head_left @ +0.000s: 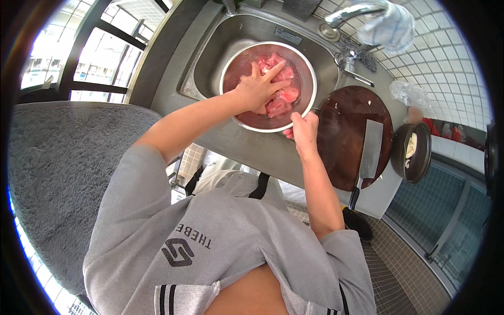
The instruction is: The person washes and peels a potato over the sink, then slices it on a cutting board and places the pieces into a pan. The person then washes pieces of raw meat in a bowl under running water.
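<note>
A round metal bowl [271, 130] of reddish, cloudy water rests over the front of the steel sink [208, 59]. Several chunks of raw red meat [289, 94] lie in the water. My left hand [262, 88] is inside the bowl, fingers spread, pressed on top of the meat and hiding part of it. With my right hand [304, 128] I grip the bowl's near right rim, thumb on the edge and fingers curled underneath.
Right of the bowl, a round dark chopping board [338, 134] carries a cleaver [371, 145], its handle past the near edge. Beyond sits a dark bowl [399, 157] with pale pieces [411, 145]. A faucet [350, 13] draped with a cloth [388, 27] overhangs the back.
</note>
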`<state>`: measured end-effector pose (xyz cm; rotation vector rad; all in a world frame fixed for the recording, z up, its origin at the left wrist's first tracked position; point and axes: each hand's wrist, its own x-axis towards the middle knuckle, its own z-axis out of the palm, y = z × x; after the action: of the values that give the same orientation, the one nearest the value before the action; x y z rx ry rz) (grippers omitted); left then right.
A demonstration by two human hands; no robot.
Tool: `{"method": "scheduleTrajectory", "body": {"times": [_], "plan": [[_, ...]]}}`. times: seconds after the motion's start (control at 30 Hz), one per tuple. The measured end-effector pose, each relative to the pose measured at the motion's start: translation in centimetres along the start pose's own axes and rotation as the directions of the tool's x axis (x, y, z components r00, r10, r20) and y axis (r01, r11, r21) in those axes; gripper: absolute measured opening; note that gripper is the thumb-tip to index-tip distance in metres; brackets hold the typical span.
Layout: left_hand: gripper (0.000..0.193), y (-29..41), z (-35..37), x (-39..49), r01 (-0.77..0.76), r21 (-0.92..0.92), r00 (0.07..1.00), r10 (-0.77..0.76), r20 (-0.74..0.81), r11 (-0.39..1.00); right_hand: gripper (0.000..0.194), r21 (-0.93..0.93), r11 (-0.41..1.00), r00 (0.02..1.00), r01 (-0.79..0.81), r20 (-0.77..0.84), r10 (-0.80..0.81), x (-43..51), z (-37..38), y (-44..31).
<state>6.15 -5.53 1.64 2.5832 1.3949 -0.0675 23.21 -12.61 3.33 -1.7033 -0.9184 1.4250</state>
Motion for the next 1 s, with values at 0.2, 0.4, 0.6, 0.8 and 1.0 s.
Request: {"method": "scheduleTrajectory", "body": {"times": [0.2, 0.4, 0.6, 0.8, 1.0], "plan": [[0.063, -1.6, 2.6, 3.3, 0.132, -0.372, 0.967, -0.201, -0.155, 0.919, 0.015, 0.127, 0.988, 0.995, -0.083, -0.051, 0.09, 2.5, 2.5, 0.7], [0.045, -3.5, 3.4, 1.5, 0.003, -0.483, 0.989, -0.073, -0.126, 0.876, 0.018, 0.108, 0.989, 0.992, -0.101, -0.061, 0.108, 3.6, 2.9, 1.1], [0.045, -4.8, 1.5, 1.4, -0.492, -0.136, 0.852, 0.443, -0.278, 0.86, 0.02, 0.028, 0.995, 0.995, -0.096, -0.027, 0.097, 3.8, 3.1, 0.7], [0.056, -5.7, 1.6, 5.3, -0.176, 0.162, 0.984, 0.179, -0.007, 0.971, 0.019, 0.035, 0.995, 0.995, -0.09, -0.03, 0.091, 4.4, 3.6, 0.2], [0.057, -5.7, 2.2, 6.7, 0.324, -0.389, 0.933, -0.359, -0.019, 0.862, 0.015, 0.149, 0.984, 0.994, -0.102, -0.025, 0.107, 5.4, 4.7, 0.2]]}}
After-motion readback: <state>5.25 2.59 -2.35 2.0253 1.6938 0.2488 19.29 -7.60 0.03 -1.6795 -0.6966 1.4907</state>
